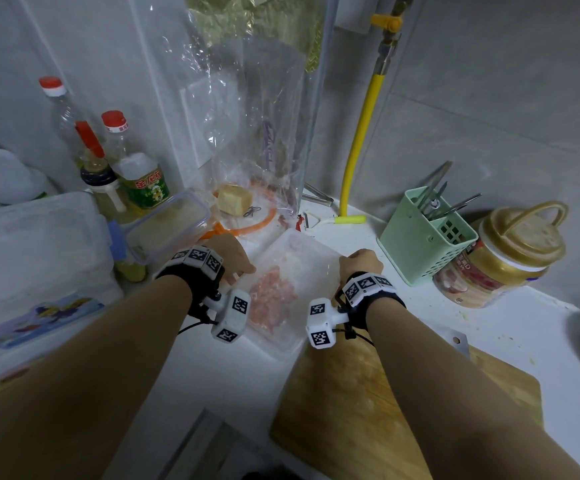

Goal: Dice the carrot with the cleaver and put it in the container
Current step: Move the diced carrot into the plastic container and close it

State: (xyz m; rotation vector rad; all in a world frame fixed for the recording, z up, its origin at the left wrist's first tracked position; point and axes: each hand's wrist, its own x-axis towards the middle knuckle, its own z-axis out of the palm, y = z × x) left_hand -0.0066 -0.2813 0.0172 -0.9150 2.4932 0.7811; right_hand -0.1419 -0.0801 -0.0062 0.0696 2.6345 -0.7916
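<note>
Both your hands grip the container (295,289) on the bench (489,327): left hand (234,259) at its left edge, right hand (360,263) at its right. Diced carrot (272,296) lies inside; the board (344,407) sits just beside.

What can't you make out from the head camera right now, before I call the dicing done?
- Fingers of the left hand and right hand: curled out of sight at the container edges.
- Cleaver: only a blade corner shows; the right forearm covers the rest.
- Cutting board: partly under that forearm, so leftover carrot can't be ruled out.
- Diced carrot: blurred, dice size unclear.
</note>
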